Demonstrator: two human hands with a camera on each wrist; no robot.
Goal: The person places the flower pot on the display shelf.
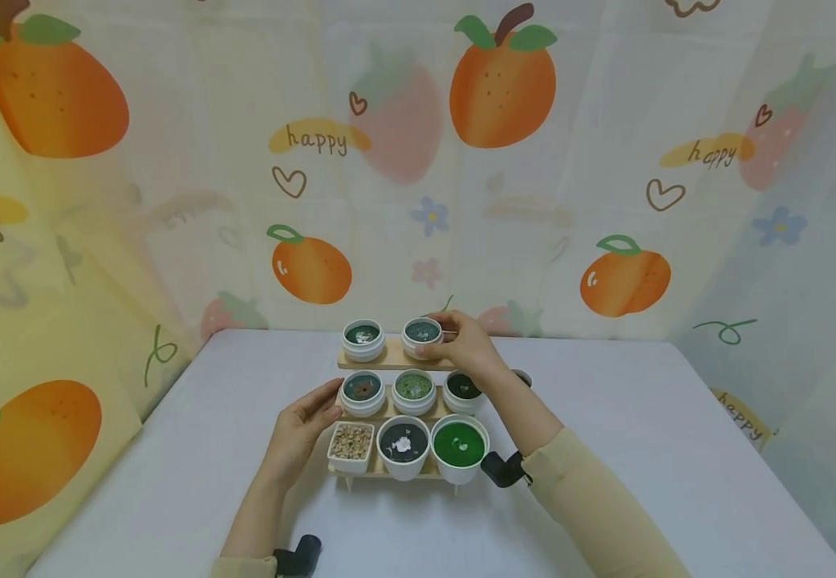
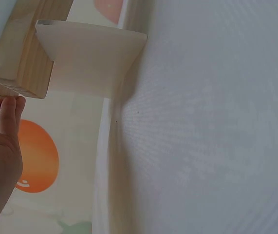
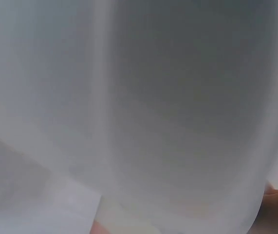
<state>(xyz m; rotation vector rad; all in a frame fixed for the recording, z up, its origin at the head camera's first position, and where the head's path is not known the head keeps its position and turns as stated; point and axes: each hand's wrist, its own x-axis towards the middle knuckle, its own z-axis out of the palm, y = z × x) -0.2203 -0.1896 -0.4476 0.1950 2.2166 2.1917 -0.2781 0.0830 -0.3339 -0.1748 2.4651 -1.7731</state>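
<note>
A tiered wooden stand (image 1: 425, 473) carries small white pots in three rows. My left hand (image 1: 301, 429) grips the left end of the middle shelf; in the left wrist view, its fingertips meet the wooden board (image 2: 34, 73). On the top shelf, my right hand (image 1: 467, 345) pinches a small white bowl (image 1: 418, 350) with dark contents between thumb and fingers. Left of it sits another white bowl (image 1: 363, 353). The middle row has a reddish-centred bowl (image 1: 362, 407), a green-flecked one (image 1: 414, 404) and a dark green one (image 1: 461, 401). A blurred white pot (image 3: 177, 146) fills the right wrist view.
In the front row are a square dish (image 1: 351, 464) of beige bits, a dark-filled pot (image 1: 403, 470) and a bright green-filled pot (image 1: 460, 474). Another bowl (image 1: 525, 377) shows partly behind my right forearm. The white table (image 1: 642, 466) meets a fruit-printed curtain (image 1: 403, 265).
</note>
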